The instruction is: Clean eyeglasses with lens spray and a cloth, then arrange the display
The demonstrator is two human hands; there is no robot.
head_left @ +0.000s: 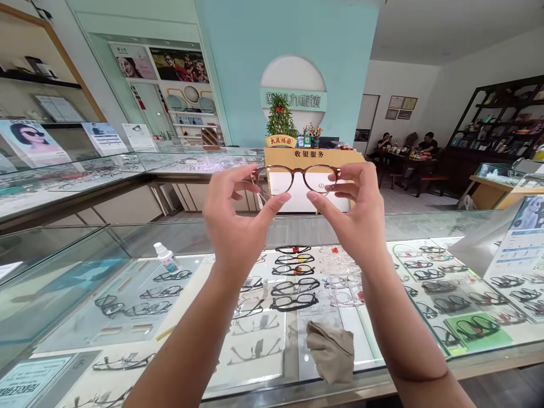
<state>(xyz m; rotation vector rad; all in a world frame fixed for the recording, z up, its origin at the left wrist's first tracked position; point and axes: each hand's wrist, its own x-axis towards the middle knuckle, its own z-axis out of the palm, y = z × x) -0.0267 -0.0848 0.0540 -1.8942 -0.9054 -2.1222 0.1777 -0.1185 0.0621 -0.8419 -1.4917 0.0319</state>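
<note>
A pair of eyeglasses (298, 170) with a dark reddish-brown frame is held up level above the glass counter, its front facing away or toward me, I cannot tell which. My left hand (238, 212) pinches its left side, the thumb under the left lens. On the other side my right hand (355, 209) grips the right end, thumb below the right lens. A small mark shows on the right lens. Below the hands, a crumpled brown cloth (330, 350) lies on the counter top. A white spray bottle (166, 258) stands to the left of my left forearm.
The glass display counter (250, 391) holds rows of eyeglasses (294, 286) under its top. A printed stand-up card (521, 243) is at the right. Further off are a cashier desk (314, 154), a potted plant (279, 119), more showcases (199, 164) and two seated people (427, 144).
</note>
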